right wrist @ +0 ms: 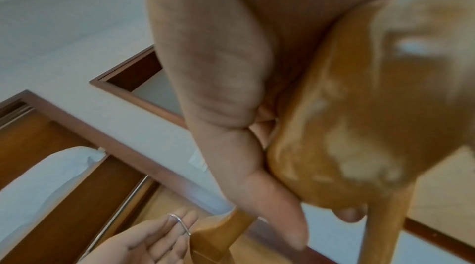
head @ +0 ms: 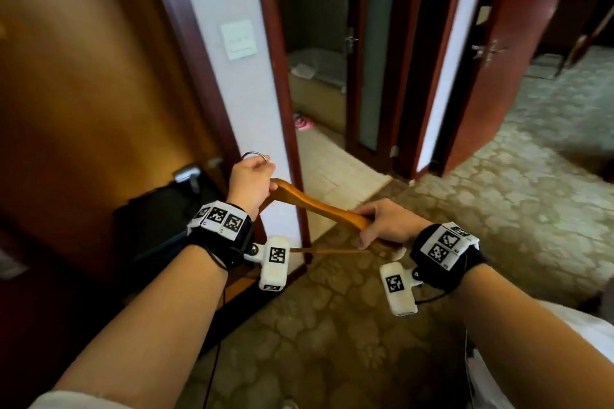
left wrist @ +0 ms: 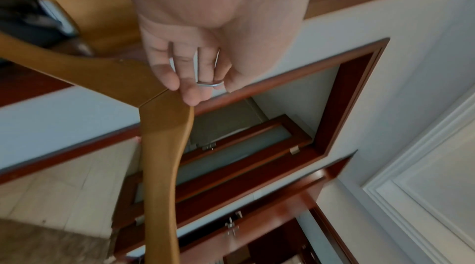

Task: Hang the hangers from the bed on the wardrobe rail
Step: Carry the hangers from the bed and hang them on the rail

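I hold one wooden hanger [head: 315,206] in both hands at waist height above the carpet. My left hand [head: 255,176] holds its metal hook [head: 254,155], and the wire runs between the fingers [left wrist: 205,65]. Below that hand the hanger's wooden arm [left wrist: 159,146] hangs down. My right hand [head: 375,226] grips the hanger's right shoulder, with the thumb [right wrist: 277,207] lying along the wood [right wrist: 334,126]. The thin lower bar [head: 332,251] shows under my right hand. In the right wrist view a metal rail [right wrist: 120,207] crosses a wooden-framed recess beyond my left hand [right wrist: 144,244].
A black case [head: 159,219] stands by the wooden panel on the left. Ahead is a white wall strip with a switch [head: 238,39], an open doorway with pink slippers [head: 303,121], and a red-brown door [head: 488,50]. White bedding [head: 591,335] shows at the lower right.
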